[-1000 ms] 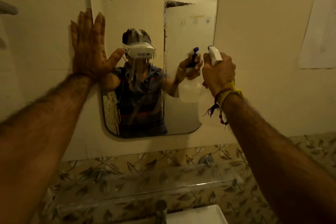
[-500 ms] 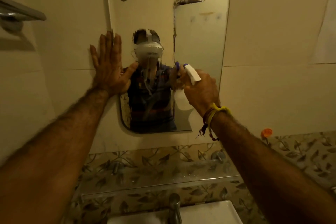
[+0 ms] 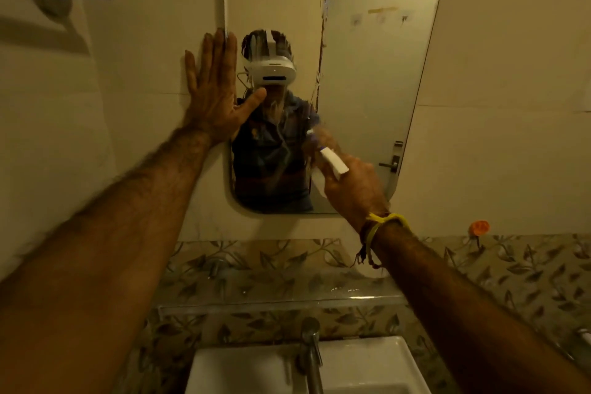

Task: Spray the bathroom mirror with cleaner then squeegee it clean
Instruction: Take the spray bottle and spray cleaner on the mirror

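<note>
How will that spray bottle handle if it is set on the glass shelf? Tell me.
The spray bottle looks like light plastic, held easily in the right hand. It is probably top-heavy, so it may tip. The glass shelf looks wet, so it could slide.

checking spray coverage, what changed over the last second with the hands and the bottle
The right hand carried the spray bottle down and leftward, from beside the mirror's right edge at mid height to its lower middle. Cleaner drips now streak the glass. The left hand stayed flat on the mirror's left edge; the bottle stayed gripped.
</note>
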A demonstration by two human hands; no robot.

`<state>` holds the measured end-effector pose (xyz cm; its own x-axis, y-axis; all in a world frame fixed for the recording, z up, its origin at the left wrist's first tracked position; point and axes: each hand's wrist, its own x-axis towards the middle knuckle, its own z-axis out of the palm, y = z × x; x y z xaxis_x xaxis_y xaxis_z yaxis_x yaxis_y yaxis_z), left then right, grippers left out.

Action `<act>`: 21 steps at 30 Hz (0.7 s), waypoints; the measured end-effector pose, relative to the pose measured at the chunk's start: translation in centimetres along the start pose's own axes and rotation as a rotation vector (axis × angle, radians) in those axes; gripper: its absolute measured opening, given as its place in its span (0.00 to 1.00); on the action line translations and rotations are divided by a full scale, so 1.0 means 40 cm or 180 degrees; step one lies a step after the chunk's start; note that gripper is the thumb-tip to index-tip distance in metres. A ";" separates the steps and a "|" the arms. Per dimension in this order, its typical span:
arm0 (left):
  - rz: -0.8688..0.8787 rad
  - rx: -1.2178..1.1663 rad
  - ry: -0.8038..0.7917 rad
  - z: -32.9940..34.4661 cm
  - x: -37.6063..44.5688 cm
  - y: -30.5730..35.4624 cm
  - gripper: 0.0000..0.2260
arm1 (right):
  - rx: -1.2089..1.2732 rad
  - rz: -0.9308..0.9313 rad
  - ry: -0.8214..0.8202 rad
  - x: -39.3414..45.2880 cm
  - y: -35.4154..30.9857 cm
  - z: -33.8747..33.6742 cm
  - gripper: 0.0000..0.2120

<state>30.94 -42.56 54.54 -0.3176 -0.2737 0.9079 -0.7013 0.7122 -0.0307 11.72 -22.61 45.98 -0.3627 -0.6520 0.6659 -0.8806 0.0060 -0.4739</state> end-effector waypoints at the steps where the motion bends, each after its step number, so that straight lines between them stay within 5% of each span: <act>1: -0.0036 -0.0022 -0.0020 -0.002 -0.002 0.002 0.44 | 0.0012 0.0104 0.0055 -0.005 0.017 -0.010 0.10; 14: -0.0393 -0.0296 -0.0120 0.078 -0.273 0.036 0.39 | -0.0170 0.1328 0.0254 -0.118 0.165 -0.053 0.13; 21: -0.0399 -0.0321 -0.0541 0.071 -0.352 0.035 0.38 | -0.0090 0.1080 -0.0140 -0.170 0.097 0.040 0.14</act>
<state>32.64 -39.55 40.52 -0.3408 -0.4631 0.8182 -0.6776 0.7243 0.1277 11.28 -19.36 38.69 -0.6235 -0.6413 0.4473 -0.7203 0.2487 -0.6476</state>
